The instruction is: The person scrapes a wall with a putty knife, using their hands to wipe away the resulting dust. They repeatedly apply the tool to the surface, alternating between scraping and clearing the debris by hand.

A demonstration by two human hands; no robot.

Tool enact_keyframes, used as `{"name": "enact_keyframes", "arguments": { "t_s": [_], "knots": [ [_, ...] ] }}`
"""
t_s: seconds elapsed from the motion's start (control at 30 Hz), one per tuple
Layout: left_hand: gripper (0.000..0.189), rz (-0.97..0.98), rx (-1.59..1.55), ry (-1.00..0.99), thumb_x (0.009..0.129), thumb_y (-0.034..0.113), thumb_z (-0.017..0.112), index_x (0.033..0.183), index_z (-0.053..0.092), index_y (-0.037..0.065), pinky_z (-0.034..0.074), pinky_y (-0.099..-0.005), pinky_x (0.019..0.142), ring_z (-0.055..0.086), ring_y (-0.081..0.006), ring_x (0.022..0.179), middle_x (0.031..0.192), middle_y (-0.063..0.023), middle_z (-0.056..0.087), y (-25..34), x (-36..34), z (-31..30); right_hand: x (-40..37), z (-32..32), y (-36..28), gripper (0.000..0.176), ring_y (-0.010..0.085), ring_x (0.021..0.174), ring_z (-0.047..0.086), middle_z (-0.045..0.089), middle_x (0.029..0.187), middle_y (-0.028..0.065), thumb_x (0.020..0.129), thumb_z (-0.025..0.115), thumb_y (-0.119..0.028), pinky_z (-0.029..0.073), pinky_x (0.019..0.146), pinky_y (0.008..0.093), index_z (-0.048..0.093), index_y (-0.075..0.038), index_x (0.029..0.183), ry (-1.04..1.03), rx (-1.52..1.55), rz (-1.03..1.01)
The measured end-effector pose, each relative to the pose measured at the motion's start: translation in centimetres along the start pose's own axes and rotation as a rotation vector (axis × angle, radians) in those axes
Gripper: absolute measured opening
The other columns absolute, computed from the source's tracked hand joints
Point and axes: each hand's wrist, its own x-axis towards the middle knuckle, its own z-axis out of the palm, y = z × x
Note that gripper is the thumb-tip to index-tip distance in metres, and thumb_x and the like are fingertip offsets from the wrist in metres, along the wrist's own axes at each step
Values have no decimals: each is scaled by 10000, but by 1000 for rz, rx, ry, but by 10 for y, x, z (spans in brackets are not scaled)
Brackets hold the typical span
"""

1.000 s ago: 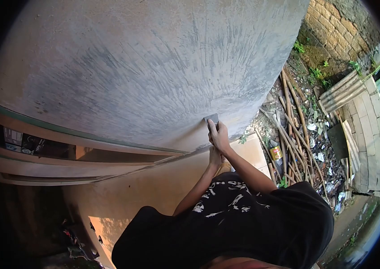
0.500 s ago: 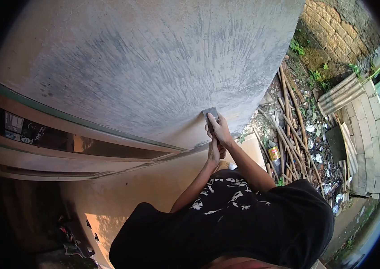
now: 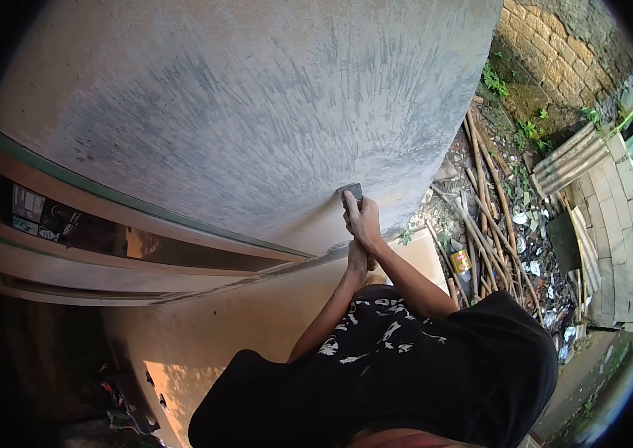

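Note:
A scraper with a flat, dark grey rectangular blade [image 3: 350, 195] meets the lower part of a wall [image 3: 271, 112] covered in grey, radiating scrape marks. My right hand [image 3: 363, 220] is closed around it just behind the blade, thumb laid along the top. Directly below, my left hand [image 3: 359, 260] is wrapped round the lower end of the grip, close against the right. The handle itself is hidden by my fingers.
On the left, a green-edged window frame [image 3: 144, 209] runs along the wall. Bamboo poles [image 3: 484, 194], a yellow packet [image 3: 460, 260] and litter cover the ground on the right. Beyond them stand a low block wall [image 3: 615, 231] and a corrugated sheet [image 3: 569, 158].
Both hands and the scraper have shifted very slightly down in view, still together at the same part of the wall. The camera view has tilted a little.

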Motion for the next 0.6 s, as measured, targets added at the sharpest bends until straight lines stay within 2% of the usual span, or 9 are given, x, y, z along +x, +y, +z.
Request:
{"name": "enact_keyframes", "arguments": {
  "t_s": [0.17,0.27,0.33,0.37,0.43,0.47,0.5,0.57,0.6],
  "knots": [
    [476,127,77,-34,964,523,304,639,392,186,168,-249,354,244,-63,345,475,79,281,-12,19,-8,7,3,13,448,88,374,437,467,469,15,933,571,-346,329,337,255,478,-32,626,25,-35,-88],
    [455,153,33,56,963,504,325,652,395,179,174,-247,356,250,-62,351,478,76,291,-4,11,-2,9,6,0,491,135,371,483,498,455,60,921,579,-357,378,372,297,536,35,628,41,-165,-117],
    [474,340,121,-20,962,533,308,664,396,175,176,-246,356,249,-62,353,482,80,285,-9,20,-10,6,9,-9,458,86,357,425,457,447,12,930,576,-340,321,337,260,474,-32,608,-41,-77,-140],
    [474,342,123,-21,962,533,308,664,396,175,176,-246,356,249,-62,353,482,80,285,-13,22,-13,5,9,-3,458,86,357,425,457,447,12,930,576,-340,321,337,260,474,-32,608,-40,-75,-141],
    [482,159,7,11,963,527,314,652,395,167,176,-247,354,255,-61,354,486,78,290,-18,20,-12,1,7,5,456,86,357,422,454,443,10,932,575,-335,322,343,262,478,-30,607,-12,-80,-40],
    [488,135,16,46,964,509,331,632,393,158,176,-252,350,257,-60,352,482,72,294,-19,19,-13,1,7,8,456,83,365,424,456,449,10,933,574,-338,323,345,263,480,-29,610,-21,-63,-31],
    [488,141,20,47,964,509,331,632,393,158,176,-252,350,257,-60,352,482,72,294,-12,19,-13,6,11,6,456,83,365,424,456,449,10,933,574,-338,323,345,263,480,-29,610,-23,-57,-36],
    [500,272,35,30,964,505,341,614,391,151,177,-256,347,259,-62,347,474,65,302,-1,17,-11,12,18,5,452,83,369,425,466,459,10,930,579,-338,324,345,262,481,-32,612,-16,-132,-167],
    [504,336,60,4,959,514,340,613,392,153,176,-257,345,262,-63,345,469,65,301,-4,22,-15,8,18,8,452,83,369,425,466,459,10,930,579,-338,324,345,262,481,-32,612,-21,-134,-160]
  ]
}}
